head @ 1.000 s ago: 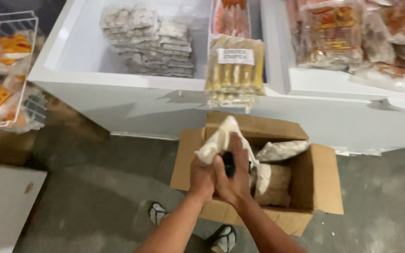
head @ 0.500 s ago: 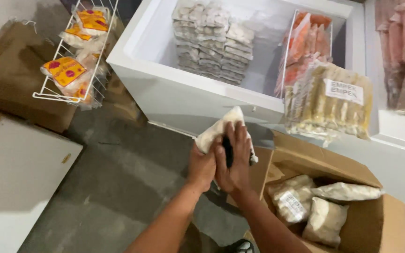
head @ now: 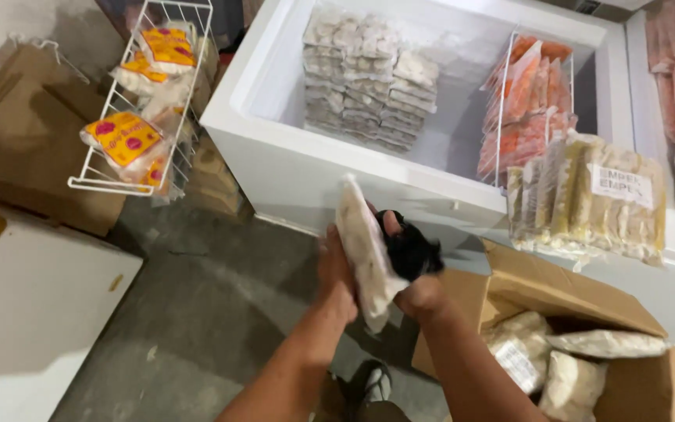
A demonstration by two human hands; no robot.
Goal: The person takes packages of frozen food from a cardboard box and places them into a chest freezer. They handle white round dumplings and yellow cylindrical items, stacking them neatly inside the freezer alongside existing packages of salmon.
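Grey concrete floor (head: 197, 312) runs below an open white chest freezer (head: 291, 156), and right in front of its near wall both hands are up on 1 pale frozen packet (head: 365, 254). Left hand (head: 336, 273) has its grip closed along the packet's left edge, holding it nearly upright and slightly tilted. Right hand (head: 419, 293) pins the other side, and it also clutches a small black object (head: 412, 246) against the packet; what that object is, I cannot tell. Inside the freezer, stacked grey-white packets (head: 369, 78) sit on the left, with orange packets in a wire basket (head: 529, 101) further right. Over the freezer's front rim hangs a bundle of yellowish sticks in clear wrap (head: 587, 195). Down at lower right, an open cardboard box (head: 642, 383) holds more pale packets (head: 580, 367). Off to the left, a white wire rack (head: 146, 94) carries yellow-labelled packs.
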